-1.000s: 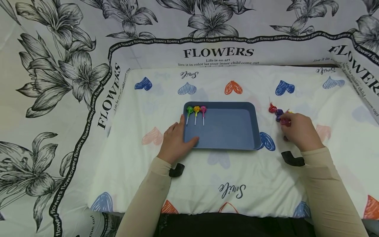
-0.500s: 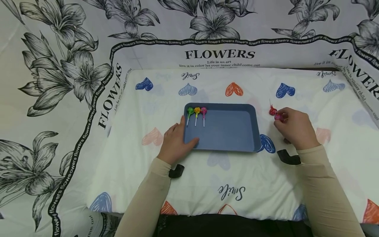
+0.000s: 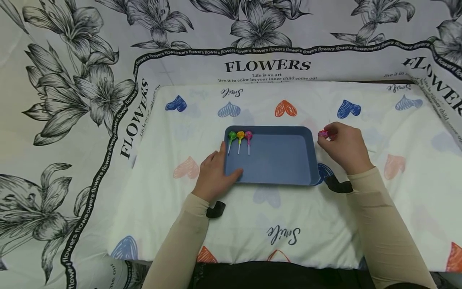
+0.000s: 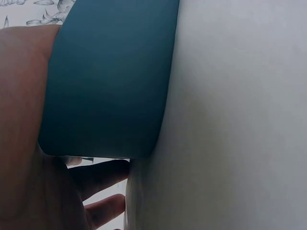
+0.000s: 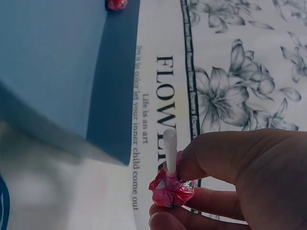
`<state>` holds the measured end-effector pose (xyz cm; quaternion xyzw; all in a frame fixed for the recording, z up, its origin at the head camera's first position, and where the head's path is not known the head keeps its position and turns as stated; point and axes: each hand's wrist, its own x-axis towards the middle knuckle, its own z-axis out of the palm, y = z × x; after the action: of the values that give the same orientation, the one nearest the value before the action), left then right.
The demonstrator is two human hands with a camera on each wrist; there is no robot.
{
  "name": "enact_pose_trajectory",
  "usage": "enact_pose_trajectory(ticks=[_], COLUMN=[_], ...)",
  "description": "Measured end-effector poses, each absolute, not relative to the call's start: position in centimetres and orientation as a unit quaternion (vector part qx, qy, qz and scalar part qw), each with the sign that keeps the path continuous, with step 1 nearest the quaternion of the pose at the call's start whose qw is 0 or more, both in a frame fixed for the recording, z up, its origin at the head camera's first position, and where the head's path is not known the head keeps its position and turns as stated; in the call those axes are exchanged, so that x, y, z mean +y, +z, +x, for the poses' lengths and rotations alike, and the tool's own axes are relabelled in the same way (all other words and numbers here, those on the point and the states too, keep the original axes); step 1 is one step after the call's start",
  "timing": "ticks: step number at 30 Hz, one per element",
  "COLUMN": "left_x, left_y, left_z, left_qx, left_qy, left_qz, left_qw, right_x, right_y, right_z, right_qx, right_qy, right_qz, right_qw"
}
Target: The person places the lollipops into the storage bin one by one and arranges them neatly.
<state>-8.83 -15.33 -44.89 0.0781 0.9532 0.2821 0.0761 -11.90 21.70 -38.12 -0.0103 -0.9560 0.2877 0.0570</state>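
My right hand (image 3: pixel 344 146) pinches a lollipop in a pink wrapper (image 5: pixel 172 191) between thumb and fingers, just right of the tray's right rim. In the right wrist view its white stick (image 5: pixel 170 151) points up, away from the fingers. My left hand (image 3: pixel 216 172) rests against the left side of the blue-grey tray (image 3: pixel 278 160), fingers fairly straight along the outer wall and thumb over the near left corner. Inside the tray, in its far left corner, a green lollipop (image 3: pixel 232 136), a yellow lollipop (image 3: pixel 240 135) and a pink lollipop (image 3: pixel 248 135) lie in a row, sticks towards me.
A thin white stick (image 3: pixel 371 151) shows right of my right hand, which hides what lies beneath it. The tray stands on a white cloth with printed hearts (image 3: pixel 267 196). Behind it spreads a flower-printed sheet (image 3: pixel 260 28).
My right hand has picked up the pink-wrapped lollipop from the group on the right and carried it left to beside the tray. My left hand has stayed in place.
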Motion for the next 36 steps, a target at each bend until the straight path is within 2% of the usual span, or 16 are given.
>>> enact_pose_trajectory(ticks=[21,36], left_x=[-15.2,-15.2], left_y=[-44.7,-44.7], left_z=[-8.7,-8.9], left_qx=[0.955,0.955], left_qy=[0.279,0.277], left_qz=[0.075,0.080], left_qw=[0.073,0.075], right_x=[17.9,14.6], right_y=[-38.0,-39.4], right_z=[-14.2,-15.3], right_qx=[-0.950,-0.948], right_qy=[0.311,0.309], right_qz=[0.032,0.074], right_qw=[0.020,-0.017])
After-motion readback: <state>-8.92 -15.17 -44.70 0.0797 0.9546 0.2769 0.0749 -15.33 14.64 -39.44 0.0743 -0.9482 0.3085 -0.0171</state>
